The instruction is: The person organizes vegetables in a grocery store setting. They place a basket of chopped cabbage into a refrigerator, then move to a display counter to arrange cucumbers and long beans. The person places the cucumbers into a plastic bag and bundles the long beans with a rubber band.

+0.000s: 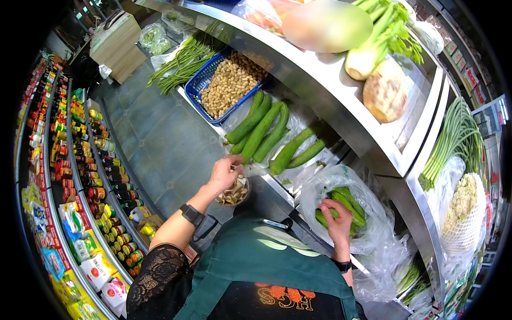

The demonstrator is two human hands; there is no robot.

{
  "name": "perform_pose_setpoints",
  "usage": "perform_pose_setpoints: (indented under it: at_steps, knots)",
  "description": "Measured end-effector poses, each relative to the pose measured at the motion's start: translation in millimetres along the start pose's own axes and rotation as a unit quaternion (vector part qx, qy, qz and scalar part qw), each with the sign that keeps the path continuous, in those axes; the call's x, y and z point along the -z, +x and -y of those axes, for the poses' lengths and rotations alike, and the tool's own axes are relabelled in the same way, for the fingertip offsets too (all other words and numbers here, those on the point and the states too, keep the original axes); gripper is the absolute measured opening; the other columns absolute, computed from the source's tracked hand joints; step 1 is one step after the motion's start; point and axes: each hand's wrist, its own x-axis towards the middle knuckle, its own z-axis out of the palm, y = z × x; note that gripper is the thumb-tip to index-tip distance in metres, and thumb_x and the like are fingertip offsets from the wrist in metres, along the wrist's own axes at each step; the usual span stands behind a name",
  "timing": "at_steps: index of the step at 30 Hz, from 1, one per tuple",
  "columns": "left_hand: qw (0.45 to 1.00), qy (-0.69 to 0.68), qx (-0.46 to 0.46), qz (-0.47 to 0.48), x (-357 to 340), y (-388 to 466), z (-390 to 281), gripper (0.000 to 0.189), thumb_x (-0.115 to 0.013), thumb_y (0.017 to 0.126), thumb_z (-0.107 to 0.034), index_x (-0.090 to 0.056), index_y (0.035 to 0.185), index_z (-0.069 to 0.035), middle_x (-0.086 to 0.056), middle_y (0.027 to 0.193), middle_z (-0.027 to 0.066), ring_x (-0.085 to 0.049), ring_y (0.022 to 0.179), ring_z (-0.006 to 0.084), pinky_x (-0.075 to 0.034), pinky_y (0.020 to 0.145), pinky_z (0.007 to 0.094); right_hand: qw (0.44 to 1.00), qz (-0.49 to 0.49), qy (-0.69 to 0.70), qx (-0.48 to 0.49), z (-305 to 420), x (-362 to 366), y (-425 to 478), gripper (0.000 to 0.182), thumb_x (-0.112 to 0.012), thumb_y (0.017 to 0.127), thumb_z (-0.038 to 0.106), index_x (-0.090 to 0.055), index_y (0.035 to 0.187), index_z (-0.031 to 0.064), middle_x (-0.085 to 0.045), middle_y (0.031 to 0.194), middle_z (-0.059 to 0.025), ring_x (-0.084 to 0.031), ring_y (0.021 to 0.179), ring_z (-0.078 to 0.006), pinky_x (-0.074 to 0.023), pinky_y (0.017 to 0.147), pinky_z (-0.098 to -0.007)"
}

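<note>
My left hand (226, 174), fingers bent, is beside the lower tips of several green luffa gourds (260, 130) on the display ledge; whether it grips anything does not show clearly. Below that hand stands a round container of dry brown-white scraps (236, 192). My right hand (338, 218) reaches into an open clear plastic bag (316, 188), its fingers on green gourds (348, 202) inside; a firm grip cannot be made out. Two more luffas (296, 150) lie between the main pile and the bag.
A blue plastic basket of peanuts (196, 86) and long green beans (180, 60) are further along the ledge. The steel-edged upper shelf (340, 120) overhangs it, bearing celery (360, 60) and a large pale root (384, 92). Shelves of jars and bottles (96, 192) line the left side.
</note>
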Motion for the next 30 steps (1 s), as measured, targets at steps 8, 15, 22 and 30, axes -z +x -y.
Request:
perform_pose_setpoints:
  at_steps: [8,15,22,30]
  knots:
    - [0.988,0.125,-0.092,-0.003,19,103,17,0.079,-0.079,0.072,-0.031,-0.042,0.138,-0.009,-0.050,0.128,0.0218,-0.047,0.120,0.0405,-0.038,0.102,0.0447,0.946,0.177,0.253,-0.101,43,-111,102,0.043,-0.065,0.092,0.012,-0.051,0.131,0.0002,-0.063,0.120,-0.0128,-0.062,0.106,-0.0184,-0.0491,0.093,-0.0304]
    - [0.939,0.323,0.051,0.104,-33,166,-22,0.116,-0.082,0.064,-0.045,-0.013,0.153,-0.015,-0.042,0.131,0.0216,-0.041,0.124,0.0383,-0.036,0.099,0.0490,0.931,0.152,0.275,-0.187,25,-202,161,0.042,-0.065,0.092,0.013,-0.051,0.130,0.0005,-0.062,0.120,-0.0121,-0.062,0.100,-0.0174,-0.0505,0.084,-0.0295]
    - [0.946,0.289,0.106,0.101,-31,175,-29,0.116,-0.083,0.060,-0.048,-0.019,0.148,-0.007,-0.042,0.133,0.0208,-0.041,0.126,0.0357,-0.034,0.101,0.0499,0.920,0.178,0.283,-0.206,41,-149,102,0.034,-0.063,0.094,0.014,-0.057,0.124,0.0008,-0.065,0.113,-0.0097,-0.064,0.094,-0.0154,-0.0517,0.077,-0.0288]
    - [0.990,0.075,0.061,0.107,-9,183,-11,0.092,-0.083,0.060,-0.037,-0.037,0.128,0.004,-0.057,0.120,0.0245,-0.058,0.112,0.0371,-0.047,0.095,0.0401,0.926,0.069,0.296,-0.222,35,-62,36,0.029,-0.061,0.093,0.010,-0.059,0.121,-0.0002,-0.068,0.105,-0.0107,-0.065,0.088,-0.0144,-0.0523,0.074,-0.0277]
